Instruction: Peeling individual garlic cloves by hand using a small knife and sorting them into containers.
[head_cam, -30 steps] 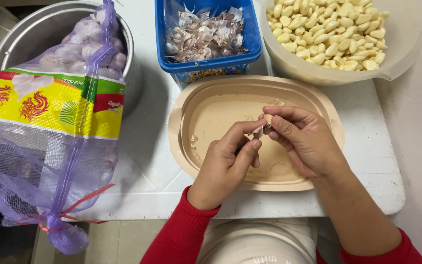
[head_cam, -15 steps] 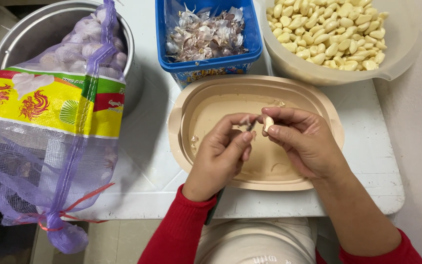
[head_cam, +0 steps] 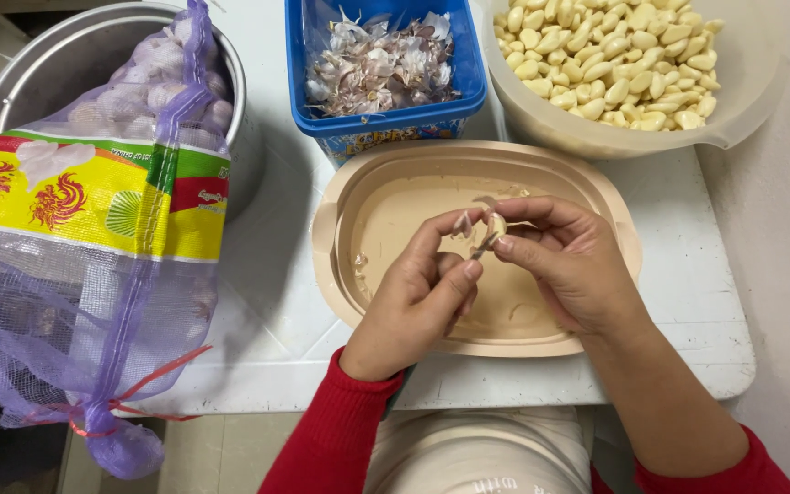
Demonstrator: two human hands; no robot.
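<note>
Head view, right hand (head_cam: 571, 261): pinches a garlic clove (head_cam: 496, 225) at its fingertips, above the tan tray (head_cam: 614, 229).
Head view, left hand (head_cam: 416, 300): fingers closed, pulling skin (head_cam: 462, 222) off the clove.
Behind: blue bin (head_cam: 386, 123) of skins, bowl (head_cam: 742, 91) of peeled cloves.

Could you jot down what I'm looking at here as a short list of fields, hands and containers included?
Left hand: pinching a bit of papery skin beside the clove
Right hand: holding a garlic clove at its fingertips
Beneath hands: beige oval tub
Blue bin: garlic skins
Translucent bowl: peeled cloves
Purple mesh sack: garlic bulbs, its top resting in a metal pot
Surface: white table
</note>
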